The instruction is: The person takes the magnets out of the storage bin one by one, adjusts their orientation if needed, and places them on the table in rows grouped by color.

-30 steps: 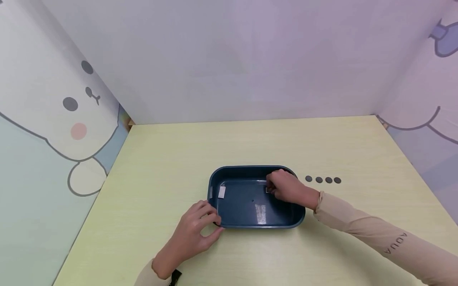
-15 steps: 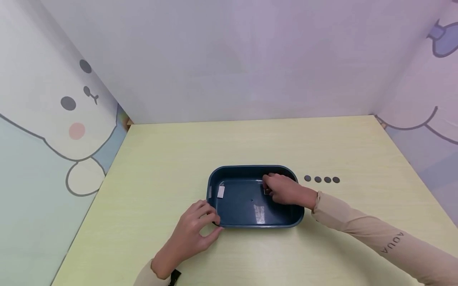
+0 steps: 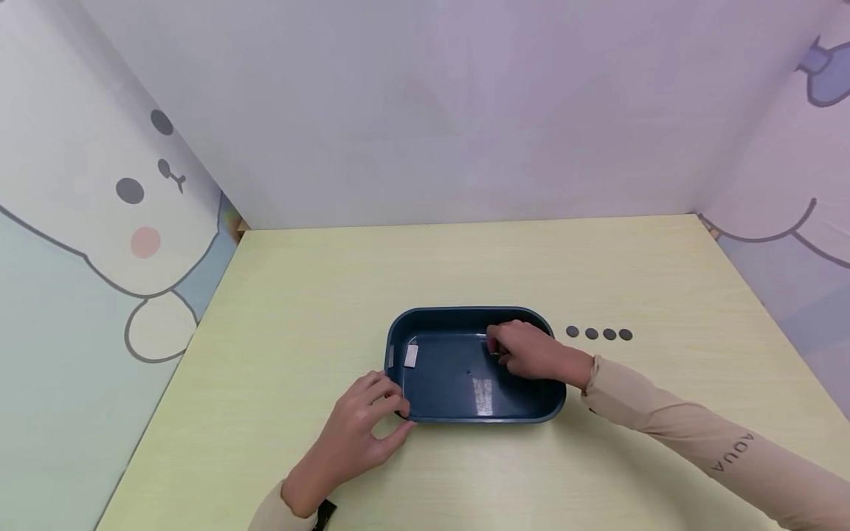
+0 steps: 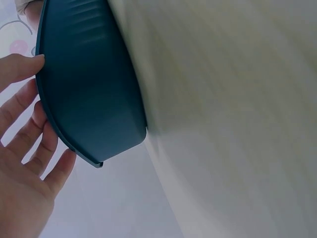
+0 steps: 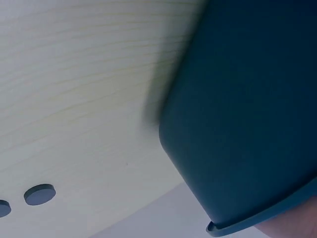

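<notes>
A dark blue tray (image 3: 445, 383) lies on the table; its outer side (image 4: 89, 89) fills much of the left wrist view. My left hand (image 3: 358, 428) holds the rim at the near left corner, fingers bent over it, thumb at the front edge; all its fingertips (image 4: 40, 60) meet the rim in the left wrist view. Inside the tray, toward the right, my right hand (image 3: 527, 350) reaches down with curled fingers, a tiny pale edge showing at the fingertips; what they pinch or press is hidden. A small white rectangle (image 3: 411, 356) lies in the tray's left part.
Several dark round discs (image 3: 591, 334) lie in a row on the table (image 3: 319, 295), right of the tray. One disc (image 5: 39, 195) shows in the right wrist view. A pale wall (image 3: 465, 133) stands behind, printed panels at both sides. The right sleeve crosses the table's right side.
The right hand has shifted slightly left inside the tray, and the white-edged piece at its fingertips shows less than before. The left hand and tray have stayed put.
</notes>
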A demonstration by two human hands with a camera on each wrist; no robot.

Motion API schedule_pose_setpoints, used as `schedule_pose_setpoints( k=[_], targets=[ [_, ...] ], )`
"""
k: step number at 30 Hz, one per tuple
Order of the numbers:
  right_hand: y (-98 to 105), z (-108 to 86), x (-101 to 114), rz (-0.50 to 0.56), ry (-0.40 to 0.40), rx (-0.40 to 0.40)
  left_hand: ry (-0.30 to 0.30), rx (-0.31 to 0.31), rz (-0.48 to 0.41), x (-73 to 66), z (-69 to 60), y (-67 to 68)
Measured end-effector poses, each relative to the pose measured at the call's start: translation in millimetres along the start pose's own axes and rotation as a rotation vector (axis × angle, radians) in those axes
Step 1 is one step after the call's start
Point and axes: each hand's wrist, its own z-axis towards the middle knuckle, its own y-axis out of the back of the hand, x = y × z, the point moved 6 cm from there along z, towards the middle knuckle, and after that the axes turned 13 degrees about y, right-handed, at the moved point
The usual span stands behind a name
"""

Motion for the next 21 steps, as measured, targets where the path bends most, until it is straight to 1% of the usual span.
schedule_pose_setpoints(
  k=[4, 8, 16, 21],
  targets=[
    [8, 0.0, 1, 0.044, 0.027, -0.049, 0.008, 0.007, 0.003, 0.0, 0.0, -0.3],
    [11, 0.2, 1, 0.086, 0.042, -0.062, 0.017, 0.012, 0.001, 0.6, -0.3, -0.6],
    [12, -1.0, 0, 0.108, 0.068, -0.092, 0.010, 0.010, -0.002, -0.3, -0.1, 0.1],
    [12, -1.1, -2, 0.099, 0.096, -0.122, 0.006, 0.007, -0.002, -0.3, 0.0, 0.0]
  ],
)
